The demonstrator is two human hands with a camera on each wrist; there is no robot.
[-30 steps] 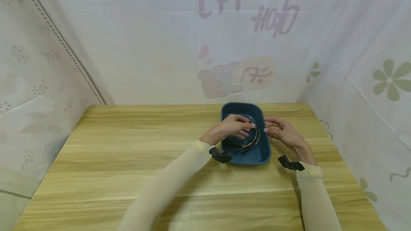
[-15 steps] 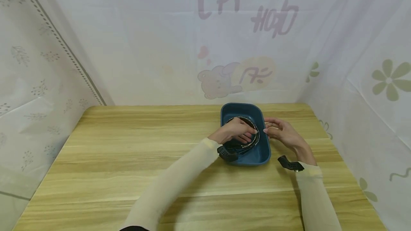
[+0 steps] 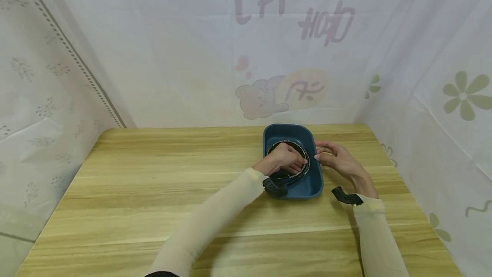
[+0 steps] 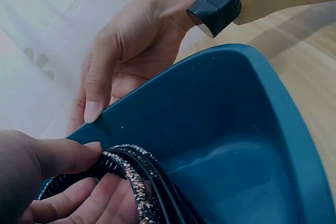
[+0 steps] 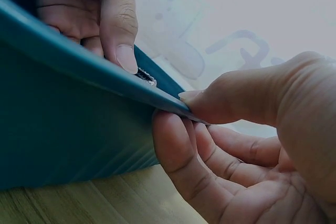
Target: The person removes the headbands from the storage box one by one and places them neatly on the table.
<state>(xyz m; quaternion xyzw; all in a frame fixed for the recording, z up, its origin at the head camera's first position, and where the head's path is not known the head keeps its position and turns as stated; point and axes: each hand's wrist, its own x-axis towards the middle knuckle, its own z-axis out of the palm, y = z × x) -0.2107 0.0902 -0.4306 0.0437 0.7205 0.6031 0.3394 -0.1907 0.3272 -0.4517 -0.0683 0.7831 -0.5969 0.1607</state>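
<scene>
A blue plastic bin (image 3: 303,190) stands near the far edge of the table, right of centre. Inside it lie several black headbands (image 4: 137,184), some glittery, with comb teeth along an inner side; nested together, they form a ring. My left hand (image 3: 281,157) reaches into the bin and pinches a glittery headband between thumb and fingers, as the left wrist view shows. On the bin's right side, my right hand (image 3: 342,162) grips the rim, thumb (image 5: 202,102) over the edge and fingers against the outer wall. The left hand covers part of the headbands in the head view.
The wooden table (image 3: 153,191) stretches left and in front of the bin. Patterned white cloth (image 3: 184,54) hangs behind it and along both sides. A black wrist mount (image 3: 347,196) sits on each sleeve cuff.
My left hand has moved slightly right and lower into the bin, and the headbands' ring now shows rounder around it. The right hand stays on the rim.
</scene>
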